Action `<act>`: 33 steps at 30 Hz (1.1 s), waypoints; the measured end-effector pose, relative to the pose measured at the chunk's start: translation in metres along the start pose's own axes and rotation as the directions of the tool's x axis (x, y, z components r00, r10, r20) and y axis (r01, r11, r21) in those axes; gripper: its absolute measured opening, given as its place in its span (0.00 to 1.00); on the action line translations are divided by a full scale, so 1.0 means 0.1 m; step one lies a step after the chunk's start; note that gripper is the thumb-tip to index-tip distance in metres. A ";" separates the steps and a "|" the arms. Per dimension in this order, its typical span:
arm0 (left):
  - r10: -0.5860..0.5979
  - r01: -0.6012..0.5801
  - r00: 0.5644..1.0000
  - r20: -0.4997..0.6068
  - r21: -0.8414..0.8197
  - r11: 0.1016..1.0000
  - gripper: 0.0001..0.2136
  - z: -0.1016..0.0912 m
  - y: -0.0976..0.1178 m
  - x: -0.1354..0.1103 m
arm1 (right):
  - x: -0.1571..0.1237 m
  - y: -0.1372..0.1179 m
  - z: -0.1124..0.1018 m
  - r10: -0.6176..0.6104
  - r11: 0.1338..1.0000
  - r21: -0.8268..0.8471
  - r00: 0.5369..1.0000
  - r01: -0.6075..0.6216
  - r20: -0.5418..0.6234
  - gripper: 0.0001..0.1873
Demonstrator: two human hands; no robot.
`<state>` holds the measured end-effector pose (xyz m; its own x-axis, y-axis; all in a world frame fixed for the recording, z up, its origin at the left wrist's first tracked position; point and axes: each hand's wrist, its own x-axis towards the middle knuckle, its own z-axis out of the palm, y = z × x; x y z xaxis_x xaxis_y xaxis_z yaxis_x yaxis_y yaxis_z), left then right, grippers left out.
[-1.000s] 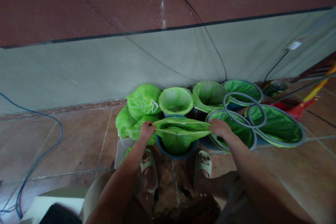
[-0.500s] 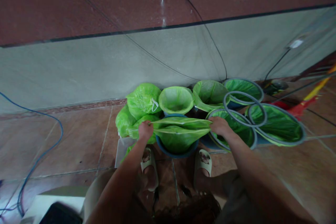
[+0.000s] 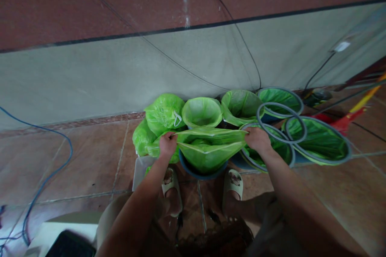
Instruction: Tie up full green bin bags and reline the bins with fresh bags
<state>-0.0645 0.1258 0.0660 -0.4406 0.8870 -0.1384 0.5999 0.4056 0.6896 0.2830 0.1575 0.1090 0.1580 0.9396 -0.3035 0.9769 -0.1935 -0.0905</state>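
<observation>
Forearms stretched forward, knuckles up. Left hand (image 3: 167, 144) pinches green bag (image 3: 208, 148) rim at 9 o'clock, right hand (image 3: 256, 139) at 3 o'clock. Bag mouth taut, sagging into blue bin (image 3: 199, 172). Lined bin (image 3: 202, 112) beyond, 12 o'clock.

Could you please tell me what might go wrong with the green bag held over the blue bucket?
The green bag is pulled taut between the left hand and right hand, so it might tear or slip a grip. The blue bucket below is unheld and could tip. The right hand lies by a neighbouring lined bucket and might nudge it.
</observation>
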 end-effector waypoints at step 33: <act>0.232 -0.242 0.970 0.067 0.254 0.936 0.15 0.01 0.19 -0.30 | -0.17 -0.61 0.36 -0.450 0.892 -0.018 0.890 0.452 0.081 0.22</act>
<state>-0.0388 0.1068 0.0822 -0.2434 0.9697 -0.0222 0.8381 0.2218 0.4985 0.2154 0.1430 0.0855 -0.3102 0.9000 -0.3062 0.9452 0.2574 -0.2010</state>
